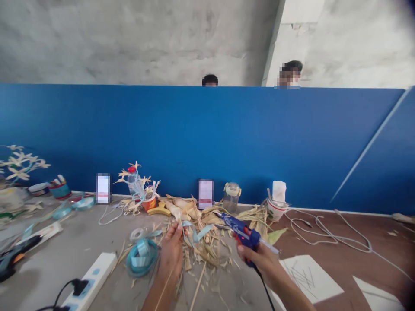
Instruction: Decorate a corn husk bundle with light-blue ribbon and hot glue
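My right hand (256, 255) is wrapped round the handle of a blue glue gun (240, 229), whose nozzle points up and left. At the centre, my left hand (173, 242) pinches a pale dried-husk piece (175, 211) between thumb and fingers. Light blue ribbon (202, 233) lies just right of the left fingertips. Dried husks and strips (210, 250) are heaped between and behind the hands. A roll of blue ribbon (142, 258) rests left of my left wrist. The nozzle and the husk piece are apart.
A white power strip (94, 276) lies front left. Along the blue partition (194, 129) stand two phones, a glass jar (231, 198), a red-and-white cup (277, 211) and husk flowers (138, 188). White cables (340, 237) and paper (311, 278) are at right. Two people's heads show beyond.
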The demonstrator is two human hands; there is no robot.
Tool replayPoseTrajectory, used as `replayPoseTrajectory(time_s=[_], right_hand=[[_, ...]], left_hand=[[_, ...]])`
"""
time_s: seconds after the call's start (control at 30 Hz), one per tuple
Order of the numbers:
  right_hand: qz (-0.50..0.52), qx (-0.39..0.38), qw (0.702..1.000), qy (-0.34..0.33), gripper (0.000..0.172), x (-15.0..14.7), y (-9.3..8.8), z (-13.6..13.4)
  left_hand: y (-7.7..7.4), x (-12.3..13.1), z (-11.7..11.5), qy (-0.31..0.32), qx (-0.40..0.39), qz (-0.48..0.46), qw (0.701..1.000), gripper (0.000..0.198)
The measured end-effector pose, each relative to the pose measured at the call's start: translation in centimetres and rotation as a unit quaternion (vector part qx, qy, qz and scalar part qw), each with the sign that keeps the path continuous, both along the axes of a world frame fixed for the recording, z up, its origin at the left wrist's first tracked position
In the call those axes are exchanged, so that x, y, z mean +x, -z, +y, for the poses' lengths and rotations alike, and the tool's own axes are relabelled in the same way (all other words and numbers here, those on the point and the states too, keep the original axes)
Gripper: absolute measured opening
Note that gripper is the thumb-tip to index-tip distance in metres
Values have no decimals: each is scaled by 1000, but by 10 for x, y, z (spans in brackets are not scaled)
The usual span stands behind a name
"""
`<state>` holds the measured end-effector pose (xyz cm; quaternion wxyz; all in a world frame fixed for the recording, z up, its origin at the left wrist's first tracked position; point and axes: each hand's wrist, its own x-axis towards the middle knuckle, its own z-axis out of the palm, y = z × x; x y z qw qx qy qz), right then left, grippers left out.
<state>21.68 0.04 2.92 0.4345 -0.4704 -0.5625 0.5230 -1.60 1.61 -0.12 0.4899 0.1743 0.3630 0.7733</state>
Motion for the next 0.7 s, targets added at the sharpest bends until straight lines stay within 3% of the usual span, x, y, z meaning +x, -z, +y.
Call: replayPoseTrajectory(time_s=[0.1,0.27,0.43,0.7], right_hand=[[-13,-18,998,-53,44,-22,-5,-9],[-24,93,989,-109,35,-56,9,-8],[-59,165,978,-109,29,-66,24,-4],[-96,233,962,-101,27,-69,19,-4]], left_hand=[[0,1,0,5,5,-1,1000,26],[-1,3,-3,30,14,-22,999,25],[-4,4,-4,27,21,-31,999,27],[-2,4,-4,18,4,-14,1000,28]])
